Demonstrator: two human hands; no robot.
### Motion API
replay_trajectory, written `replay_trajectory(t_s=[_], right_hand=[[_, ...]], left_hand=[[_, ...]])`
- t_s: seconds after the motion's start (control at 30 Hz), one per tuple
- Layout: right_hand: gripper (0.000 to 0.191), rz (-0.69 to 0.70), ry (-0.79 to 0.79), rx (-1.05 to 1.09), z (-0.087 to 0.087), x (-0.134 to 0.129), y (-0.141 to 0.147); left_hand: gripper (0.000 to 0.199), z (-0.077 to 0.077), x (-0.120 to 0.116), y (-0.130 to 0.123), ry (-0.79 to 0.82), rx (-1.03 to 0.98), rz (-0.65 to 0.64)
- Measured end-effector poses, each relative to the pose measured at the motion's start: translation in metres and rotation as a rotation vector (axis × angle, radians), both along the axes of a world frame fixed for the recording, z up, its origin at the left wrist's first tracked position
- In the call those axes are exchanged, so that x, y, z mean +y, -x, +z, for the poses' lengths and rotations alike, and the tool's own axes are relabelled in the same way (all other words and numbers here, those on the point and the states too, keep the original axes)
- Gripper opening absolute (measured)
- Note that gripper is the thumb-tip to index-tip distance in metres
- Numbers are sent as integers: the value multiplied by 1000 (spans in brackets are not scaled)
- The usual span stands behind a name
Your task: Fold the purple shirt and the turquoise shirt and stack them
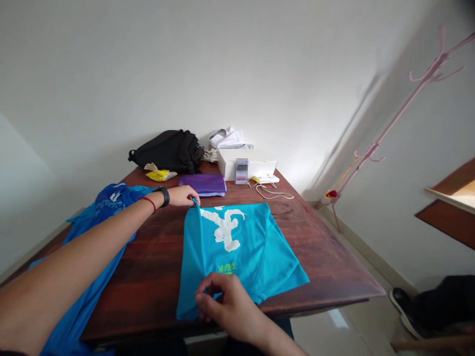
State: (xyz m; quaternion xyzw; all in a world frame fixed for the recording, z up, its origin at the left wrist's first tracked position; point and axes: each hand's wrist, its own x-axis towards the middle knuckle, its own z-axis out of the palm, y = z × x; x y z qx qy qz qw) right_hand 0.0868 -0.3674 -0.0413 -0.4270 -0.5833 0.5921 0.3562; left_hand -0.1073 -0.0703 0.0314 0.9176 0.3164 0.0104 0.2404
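A turquoise shirt [248,242] with a white print and green lettering lies partly folded on the wooden table [141,277]. My left hand [184,196], with a black watch and red cord at the wrist, pinches the shirt's far left corner and lifts a ridge of cloth along that side. Over the shirt's near edge is my right hand [228,304], thumb and fingers curled toward each other; whether cloth is between them is hidden.
Blue clothes [111,247] hang over the table's left side. Farther back are a folded purple cloth [204,184], yellow packet [159,174], black bag [166,151], white box [256,163] and white cable [274,192]. A pink coat rack [393,118] stands right.
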Motion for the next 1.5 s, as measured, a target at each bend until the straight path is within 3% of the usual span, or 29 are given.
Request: replay_trajectory(t_s=[0.13, 0.33, 0.5, 0.67, 0.83, 1.07, 1.33, 1.5], right_hand=[[34, -86, -58, 42, 6, -7, -26], [37, -254, -43, 104, 5, -14, -82], [40, -404, -50, 88, 2, -18, -127], [42, -549, -42, 63, -3, -23, -163], [44, -656, -36, -20, -16, -29, -194], [45, -695, 13, -172, -37, -33, -216], [44, -694, 10, -366, -51, -27, -219], [39, -713, -84, -586, -49, -26, -220]], left_hand=[[26, 10, 10, -28, 47, -4, -1], [33, 3, 21, -86, 223, -223, -60], [38, -19, 27, -155, 383, -327, -80], [34, -49, 35, -220, 348, -356, -96], [27, -69, 39, -263, 296, -343, -128], [25, -92, 37, -294, 195, -269, -116], [20, -98, 32, -290, 41, -274, -69], [18, -102, 29, -289, 18, -286, -41]])
